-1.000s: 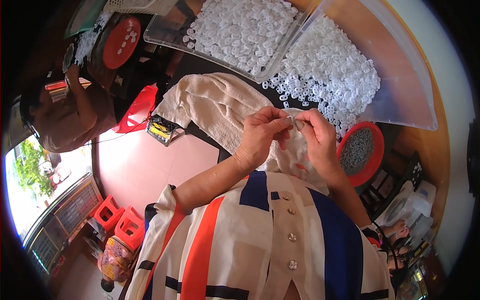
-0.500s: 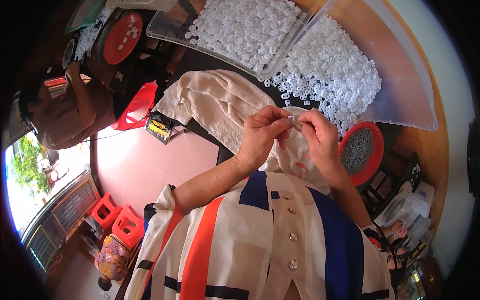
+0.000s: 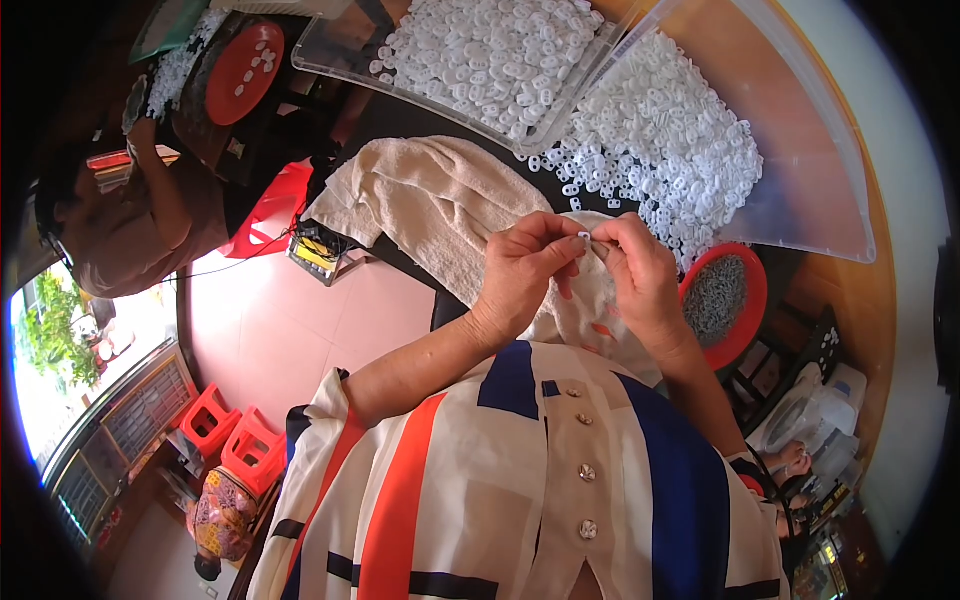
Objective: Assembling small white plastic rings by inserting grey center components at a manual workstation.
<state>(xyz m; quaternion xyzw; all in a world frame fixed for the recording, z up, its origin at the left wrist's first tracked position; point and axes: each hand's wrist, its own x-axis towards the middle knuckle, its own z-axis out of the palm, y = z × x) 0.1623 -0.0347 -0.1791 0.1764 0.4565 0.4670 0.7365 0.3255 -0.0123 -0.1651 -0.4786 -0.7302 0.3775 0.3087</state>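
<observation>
Pinched between the thumb and forefinger of my left hand (image 3: pixel 528 268) is a small white plastic piece (image 3: pixel 584 236), with a dark opening in it. Close beside it, the thumb and forefinger of my right hand (image 3: pixel 642 272) are pressed together; whatever they grip is too small or hidden to name. Both hands are above a beige towel (image 3: pixel 440 200) spread over the table edge and my lap. Beyond them lies a heap of white plastic pieces (image 3: pixel 660 140), many with two holes. Right of my right hand, a red bowl (image 3: pixel 752 308) holds many tiny grey metal parts.
A clear plastic bin (image 3: pixel 400 88) full of white pieces stands at the far side, and a clear bin wall (image 3: pixel 810 150) rises at right. At left a person (image 3: pixel 150 220) works near a red plate (image 3: pixel 228 95). Red stools (image 3: pixel 255 450) stand on the floor lower left.
My right fingers have shifted slightly, the thumb drawing back from the white piece. My left hand has stayed almost still, keeping its pinch.
</observation>
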